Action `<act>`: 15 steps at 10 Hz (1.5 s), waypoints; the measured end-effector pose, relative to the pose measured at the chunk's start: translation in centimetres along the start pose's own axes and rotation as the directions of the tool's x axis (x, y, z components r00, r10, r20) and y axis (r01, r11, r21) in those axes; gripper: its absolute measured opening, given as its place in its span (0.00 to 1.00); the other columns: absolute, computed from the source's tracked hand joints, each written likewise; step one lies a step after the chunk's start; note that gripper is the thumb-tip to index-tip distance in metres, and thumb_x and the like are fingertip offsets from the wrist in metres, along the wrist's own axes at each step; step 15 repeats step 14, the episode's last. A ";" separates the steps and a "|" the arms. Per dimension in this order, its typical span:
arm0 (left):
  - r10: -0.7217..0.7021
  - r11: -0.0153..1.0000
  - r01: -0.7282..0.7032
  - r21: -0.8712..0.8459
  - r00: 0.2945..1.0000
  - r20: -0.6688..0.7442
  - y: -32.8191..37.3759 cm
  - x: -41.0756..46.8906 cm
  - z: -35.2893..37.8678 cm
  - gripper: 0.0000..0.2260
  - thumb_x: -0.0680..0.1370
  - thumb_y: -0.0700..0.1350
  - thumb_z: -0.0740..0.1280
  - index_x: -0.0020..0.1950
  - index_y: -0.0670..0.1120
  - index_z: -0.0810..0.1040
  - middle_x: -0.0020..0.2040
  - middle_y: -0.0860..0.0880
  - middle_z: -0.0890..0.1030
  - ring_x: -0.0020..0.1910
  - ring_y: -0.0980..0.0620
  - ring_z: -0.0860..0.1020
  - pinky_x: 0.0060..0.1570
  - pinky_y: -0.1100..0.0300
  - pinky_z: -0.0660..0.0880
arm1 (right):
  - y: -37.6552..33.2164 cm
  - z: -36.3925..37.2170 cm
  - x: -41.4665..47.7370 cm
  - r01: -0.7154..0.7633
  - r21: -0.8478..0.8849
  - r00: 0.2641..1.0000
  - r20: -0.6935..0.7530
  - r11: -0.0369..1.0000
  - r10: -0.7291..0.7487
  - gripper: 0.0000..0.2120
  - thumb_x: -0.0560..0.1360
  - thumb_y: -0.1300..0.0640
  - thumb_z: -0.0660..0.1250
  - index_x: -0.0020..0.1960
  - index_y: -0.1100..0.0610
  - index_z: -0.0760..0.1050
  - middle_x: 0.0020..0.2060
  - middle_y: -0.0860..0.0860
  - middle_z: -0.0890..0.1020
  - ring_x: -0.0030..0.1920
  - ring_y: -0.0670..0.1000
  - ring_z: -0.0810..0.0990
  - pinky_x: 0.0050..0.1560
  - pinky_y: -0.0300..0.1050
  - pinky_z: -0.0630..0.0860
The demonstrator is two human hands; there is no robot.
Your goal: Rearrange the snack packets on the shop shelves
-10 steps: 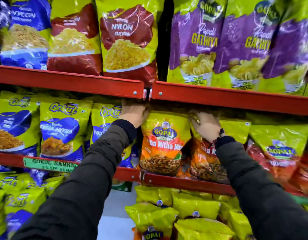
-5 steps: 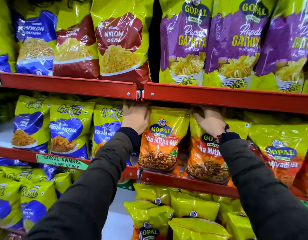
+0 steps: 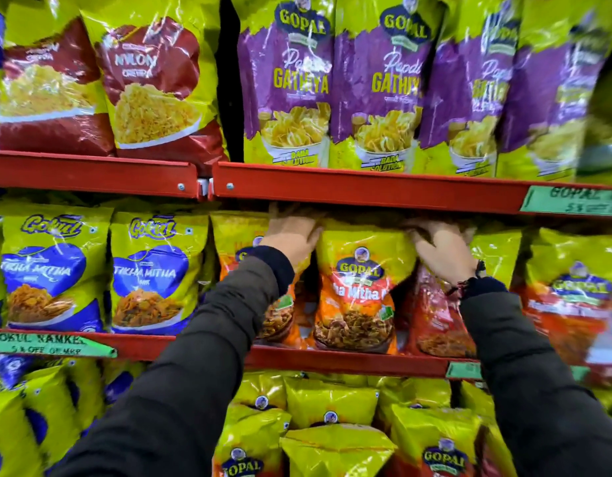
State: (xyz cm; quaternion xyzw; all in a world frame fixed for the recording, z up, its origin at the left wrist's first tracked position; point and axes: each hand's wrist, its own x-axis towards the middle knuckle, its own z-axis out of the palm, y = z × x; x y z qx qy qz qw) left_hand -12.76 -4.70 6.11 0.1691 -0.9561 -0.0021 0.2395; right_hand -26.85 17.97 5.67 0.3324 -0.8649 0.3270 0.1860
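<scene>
On the middle red shelf [image 3: 349, 361] stands an orange and yellow Gopal Tikha Mitha packet [image 3: 357, 304]. My left hand [image 3: 292, 234] rests at its top left corner, fingers curled over the packet top under the upper shelf. Another orange packet [image 3: 237, 235] stands partly hidden behind my left sleeve. My right hand [image 3: 442, 251] is closed over the top of a red packet [image 3: 435, 318] just right of the middle one. The fingertips of both hands are hidden in the shadow under the upper shelf.
Blue Gokul Tikha Mitha packets [image 3: 149, 273] fill the shelf to the left. Purple Papdi Gathiya packets [image 3: 383, 84] and maroon Nylon Chevda packets [image 3: 153, 80] stand on the upper shelf [image 3: 366, 185]. Yellow Gopal packets [image 3: 332, 407] crowd the shelf below. Green price labels [image 3: 46, 344] hang on the rails.
Both hands have moved right along the shelf by about one packet. The left hand went from the first orange packet to the second, the right hand from an orange packet to the red one.
</scene>
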 end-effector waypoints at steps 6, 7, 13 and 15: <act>-0.028 0.997 0.037 0.065 0.990 -0.140 -0.8 2.1 0.8 0.15 0.80 0.54 0.55 0.64 0.54 0.74 0.65 0.42 0.77 0.65 0.39 0.72 0.70 0.43 0.55 | 2.3 0.4 2.4 -0.006 0.069 1.000 0.024 0.998 0.004 0.24 0.70 0.30 0.58 0.59 0.41 0.78 0.49 0.55 0.86 0.59 0.58 0.79 0.67 0.64 0.67; -0.026 0.997 0.036 0.064 0.988 -0.155 -1.2 2.0 0.6 0.15 0.80 0.55 0.55 0.63 0.55 0.75 0.63 0.42 0.78 0.63 0.39 0.73 0.68 0.42 0.57 | 1.5 0.3 2.9 -0.048 0.016 0.993 0.105 0.999 0.046 0.29 0.69 0.30 0.63 0.58 0.51 0.79 0.40 0.61 0.85 0.46 0.60 0.83 0.54 0.56 0.78; 0.116 0.980 -0.068 0.185 0.958 -0.261 -1.9 -2.5 0.0 0.18 0.78 0.56 0.54 0.63 0.52 0.73 0.57 0.46 0.80 0.57 0.41 0.77 0.65 0.42 0.64 | -1.0 0.9 -1.7 -0.106 -0.317 0.940 -0.340 0.942 -0.008 0.24 0.72 0.34 0.60 0.52 0.51 0.80 0.47 0.57 0.84 0.55 0.62 0.77 0.61 0.60 0.63; 0.212 0.975 -0.173 0.139 0.911 -0.354 -3.1 -5.7 -1.1 0.18 0.79 0.55 0.54 0.67 0.54 0.69 0.60 0.49 0.77 0.60 0.45 0.74 0.64 0.45 0.66 | -4.1 2.1 -5.4 0.038 -0.268 0.910 -0.388 0.963 -0.144 0.15 0.76 0.39 0.60 0.54 0.46 0.77 0.51 0.48 0.82 0.55 0.55 0.75 0.54 0.52 0.61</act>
